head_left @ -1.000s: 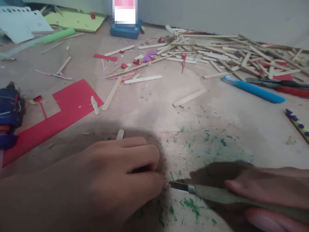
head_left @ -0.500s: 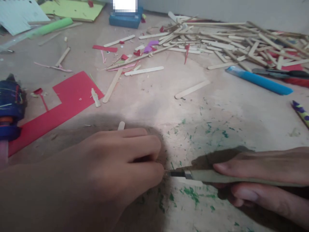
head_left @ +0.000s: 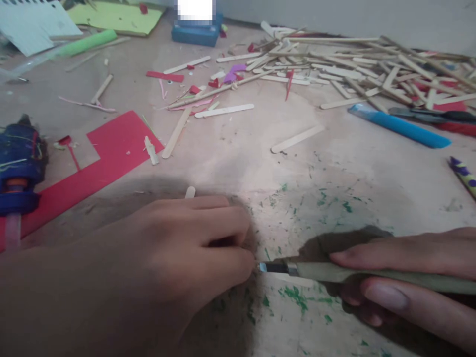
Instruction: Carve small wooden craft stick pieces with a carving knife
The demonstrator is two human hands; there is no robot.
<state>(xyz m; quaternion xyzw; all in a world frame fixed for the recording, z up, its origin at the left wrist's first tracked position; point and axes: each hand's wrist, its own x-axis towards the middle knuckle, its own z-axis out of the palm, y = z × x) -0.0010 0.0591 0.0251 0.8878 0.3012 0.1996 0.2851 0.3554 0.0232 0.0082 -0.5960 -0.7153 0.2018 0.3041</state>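
My left hand [head_left: 201,243] rests on the table at lower centre, its fingers curled and closed over a pale wooden craft stick [head_left: 293,279]. Part of that stick shows to the right of the fingertips; the rest is hidden under the hand. In my right hand [head_left: 405,272] is a wood-carving chisel [head_left: 330,272], held low and nearly level, pointing left. Its short metal blade lies just above the stick, close beside my left fingertips. Behind my left knuckles the rounded tip of another craft stick [head_left: 190,192] pokes out.
A heap of craft sticks [head_left: 357,69] lies at the back right, with a blue tube-shaped piece [head_left: 401,126] and dark-and-red-handled pliers [head_left: 439,116] before it. On the left are red paper [head_left: 111,144] and a blue glue gun [head_left: 18,163]. Green flecks [head_left: 295,297] mark the tabletop.
The chisel's tip has drawn slightly right, away from my left fingertips, and its blade now catches the light. My left hand keeps its grip. The whole view has shifted a little.
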